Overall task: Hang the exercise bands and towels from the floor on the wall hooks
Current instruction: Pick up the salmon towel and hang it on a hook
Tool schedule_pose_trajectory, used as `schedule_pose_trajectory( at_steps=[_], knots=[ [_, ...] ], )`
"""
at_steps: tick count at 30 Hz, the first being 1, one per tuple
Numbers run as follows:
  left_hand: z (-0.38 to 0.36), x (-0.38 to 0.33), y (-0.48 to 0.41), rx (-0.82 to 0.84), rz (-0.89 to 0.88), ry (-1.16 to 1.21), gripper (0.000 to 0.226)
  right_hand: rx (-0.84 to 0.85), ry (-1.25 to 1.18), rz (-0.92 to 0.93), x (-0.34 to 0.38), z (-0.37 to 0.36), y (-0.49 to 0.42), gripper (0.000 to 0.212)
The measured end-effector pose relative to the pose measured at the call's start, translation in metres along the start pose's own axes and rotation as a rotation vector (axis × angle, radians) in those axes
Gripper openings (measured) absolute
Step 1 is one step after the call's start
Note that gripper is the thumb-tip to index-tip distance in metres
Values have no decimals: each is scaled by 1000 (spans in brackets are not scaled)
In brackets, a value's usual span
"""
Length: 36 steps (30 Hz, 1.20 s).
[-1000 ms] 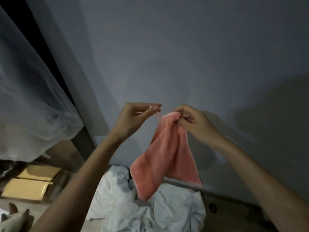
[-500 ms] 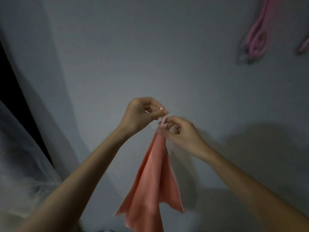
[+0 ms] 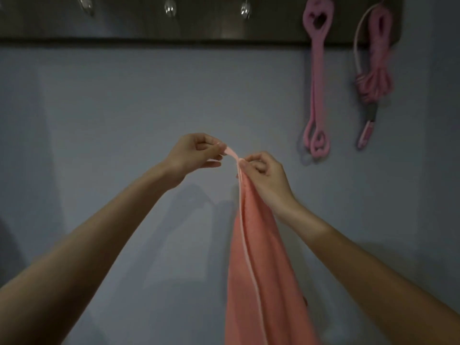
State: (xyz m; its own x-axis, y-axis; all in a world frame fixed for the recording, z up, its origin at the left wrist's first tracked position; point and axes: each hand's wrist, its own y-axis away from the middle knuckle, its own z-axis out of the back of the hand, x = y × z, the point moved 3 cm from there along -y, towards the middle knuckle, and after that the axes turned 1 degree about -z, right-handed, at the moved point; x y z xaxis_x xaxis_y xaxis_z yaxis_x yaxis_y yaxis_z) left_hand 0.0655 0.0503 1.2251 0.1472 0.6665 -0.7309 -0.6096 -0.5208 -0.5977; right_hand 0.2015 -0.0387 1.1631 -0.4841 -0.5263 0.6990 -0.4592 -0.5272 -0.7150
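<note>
A salmon-pink towel (image 3: 261, 270) hangs down in front of the grey wall, held up by both hands. My left hand (image 3: 196, 153) pinches the small hanging loop at the towel's top corner. My right hand (image 3: 263, 173) grips the towel's top just below that loop. High on the wall runs a dark hook rail (image 3: 149, 26) with three shiny bare hooks (image 3: 170, 7). A pink exercise band (image 3: 317, 78) hangs from a hook at the right. Beside it hangs a coiled pink rope with a handle (image 3: 373, 80).
The grey wall (image 3: 124, 108) fills the view below the rail. The floor is out of view. Shadows of my arms fall on the wall behind the towel.
The view has tilted up from the floor and its white cloth pile to the wall, so the hook rail shows. Both hands kept hold of the towel, which now hangs straighter.
</note>
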Motion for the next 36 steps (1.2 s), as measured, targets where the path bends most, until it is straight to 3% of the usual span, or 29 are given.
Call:
schedule_pose_trajectory(
  at_steps=[3, 6, 13, 20, 28, 36],
  knots=[
    [-1, -23, -33, 80, -88, -253, 8, -48, -20, -8, 12, 15, -34, 10],
    [-4, -45, -66, 104, -119, -326, 11, -81, -72, -12, 20, 27, -67, 11],
    [-27, -81, -145, 179, 85, 118, 13, -75, -119, 128, 44, 63, -152, 11],
    [-36, -108, -218, 88, -5, 317, 18, -6, -165, 189, 62, 86, -237, 23],
    [-21, -135, -276, -49, -201, 82, 16, 25, -166, 297, 81, 75, -298, 3],
    [-3, -166, -312, -231, -354, -195, 21, -82, -226, 316, 100, 53, -352, 6]
  ],
)
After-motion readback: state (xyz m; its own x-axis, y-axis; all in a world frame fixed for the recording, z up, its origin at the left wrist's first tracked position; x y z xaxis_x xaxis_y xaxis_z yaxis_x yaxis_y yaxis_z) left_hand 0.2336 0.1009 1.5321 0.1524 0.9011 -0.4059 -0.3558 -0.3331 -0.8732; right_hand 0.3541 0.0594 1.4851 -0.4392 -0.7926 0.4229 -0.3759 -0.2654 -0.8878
